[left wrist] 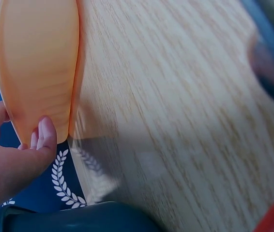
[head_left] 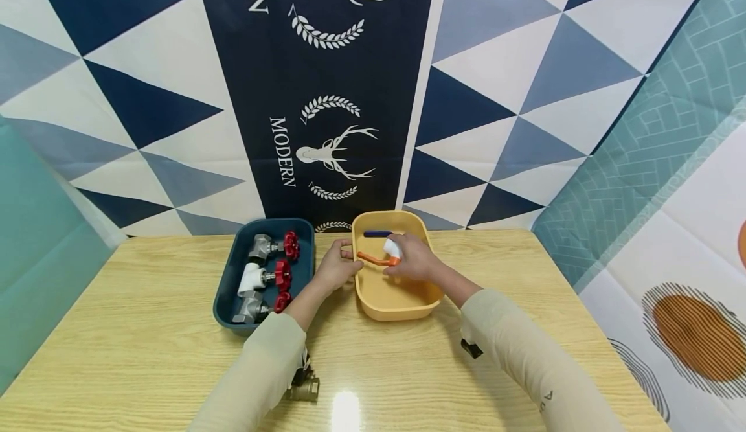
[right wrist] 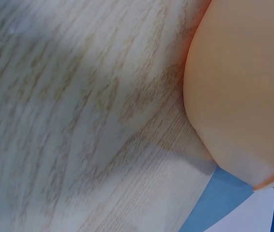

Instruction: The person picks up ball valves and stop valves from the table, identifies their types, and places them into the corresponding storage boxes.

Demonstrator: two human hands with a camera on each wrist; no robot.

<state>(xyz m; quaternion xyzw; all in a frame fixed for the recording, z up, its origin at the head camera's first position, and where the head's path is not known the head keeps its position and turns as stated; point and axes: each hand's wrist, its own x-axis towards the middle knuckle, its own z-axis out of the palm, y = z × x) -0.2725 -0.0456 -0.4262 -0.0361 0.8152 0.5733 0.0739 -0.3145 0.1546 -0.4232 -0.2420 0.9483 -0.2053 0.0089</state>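
My left hand grips the left rim of a yellow plastic bin, thumb at the rim and fingers against the outer wall, as the left wrist view also shows. Inside that bin, my right hand holds a white ball valve with a long orange lever handle. The lever points left toward the left thumb. A blue handle lies at the bin's far end. In the right wrist view the bin's outer wall fills the right side and hides most of the hand.
Left of the yellow bin stands a dark blue bin with several red-handwheel valves. A brass fitting lies on the wooden table, partly hidden by the left sleeve. Patterned cloth hangs behind the table.
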